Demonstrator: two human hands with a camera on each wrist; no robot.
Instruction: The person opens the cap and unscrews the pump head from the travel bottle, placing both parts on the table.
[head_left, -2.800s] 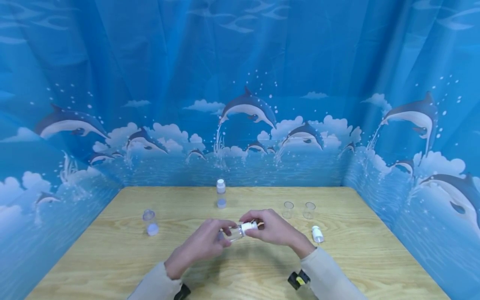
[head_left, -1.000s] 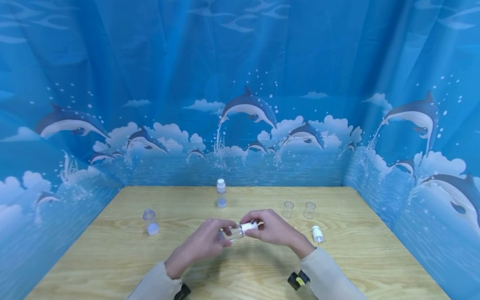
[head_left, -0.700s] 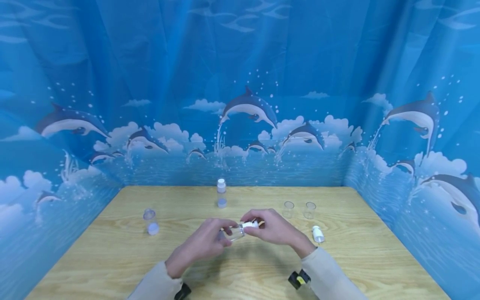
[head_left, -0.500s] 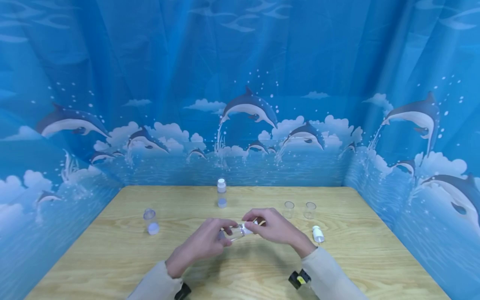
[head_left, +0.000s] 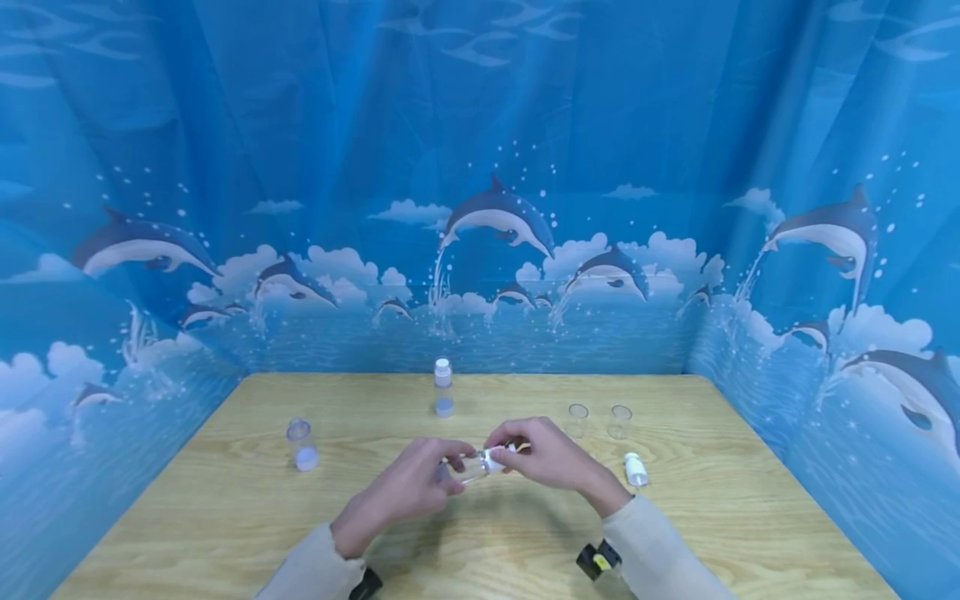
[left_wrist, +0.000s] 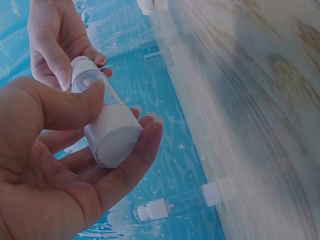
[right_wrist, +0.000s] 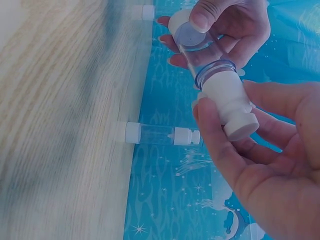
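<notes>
A small clear pump bottle (head_left: 472,469) is held tilted between both hands above the middle of the table. My left hand (head_left: 412,479) grips its body near the white base (left_wrist: 112,135), thumb on one side and fingers on the other. The right hand (head_left: 553,454) pinches the white pump head (right_wrist: 225,95) between thumb and fingers. In the right wrist view the head sits at the bottle's mouth, in line with the body. The thumb hides part of the head in the head view.
Behind the hands stands a clear bottle with a white pump top (head_left: 443,385). An uncapped bottle (head_left: 302,446) is at the left. Two clear caps (head_left: 577,420) stand at the back right, and a loose white pump head (head_left: 635,469) lies nearer. Dolphin-print curtains (head_left: 480,125) border the wooden table.
My right fingers have shifted round the pump head, the thumb moving up across it. The left hand and the bottle body stay in place, as do the things on the table.
</notes>
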